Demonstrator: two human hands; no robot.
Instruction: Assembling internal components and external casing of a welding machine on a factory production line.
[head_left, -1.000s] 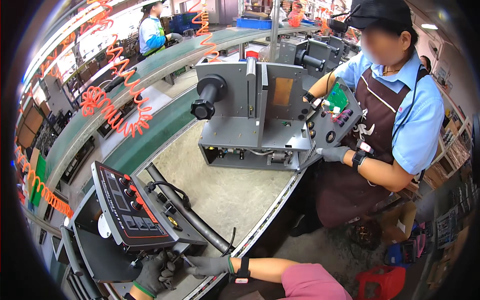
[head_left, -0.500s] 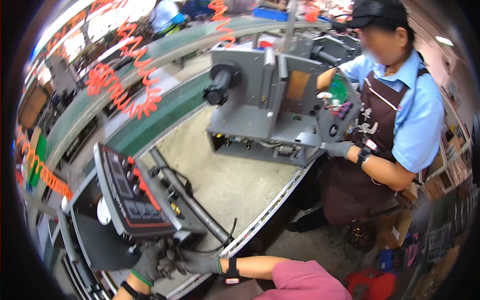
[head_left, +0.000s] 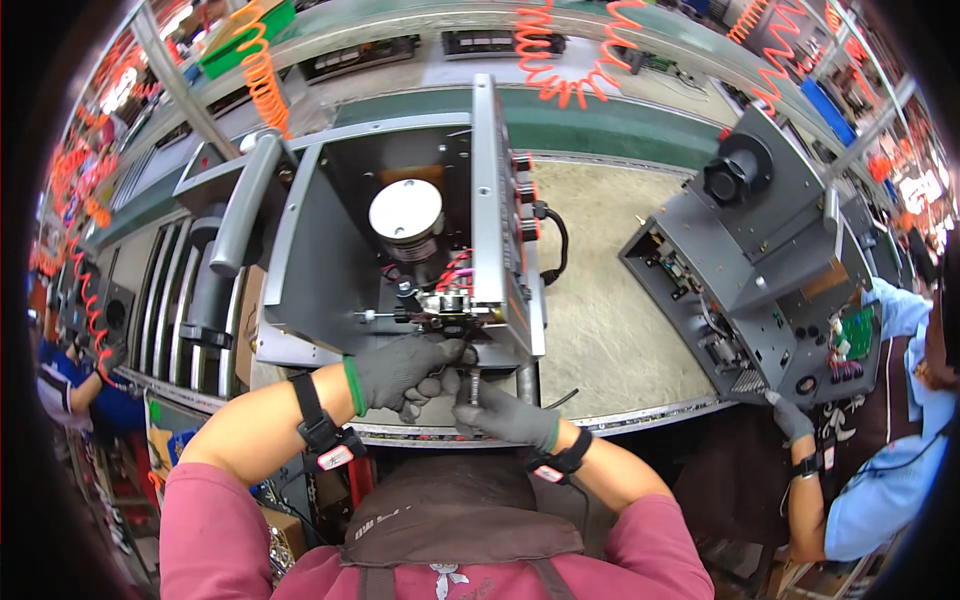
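Observation:
In front of me stands an open grey metal machine housing (head_left: 330, 240), with a white-topped cylindrical motor (head_left: 406, 212) inside. Below the motor sits a metal mechanism (head_left: 445, 303) with red and pink wires. My left hand (head_left: 408, 375), in a grey glove, is at the housing's near lower edge. Its fingers are curled, and what they pinch is hidden. Just to its right, my right hand (head_left: 512, 416), also gloved, is closed on a slim metal rod-like piece (head_left: 474, 388) that points up toward the mechanism. The far end of the piece is hard to make out.
At the right, a co-worker's gloved hand (head_left: 792, 418) touches a second grey housing (head_left: 700, 250) with a green circuit board (head_left: 856, 333). A black cable (head_left: 560, 240) loops from my housing's right side. Orange coiled hoses (head_left: 265, 75) hang beyond the green conveyor belt (head_left: 620, 135).
My view has swung left and down, so the housing now sits near the middle and the co-worker at the right edge. My hands, close together before, now sit slightly apart, with the metal piece showing.

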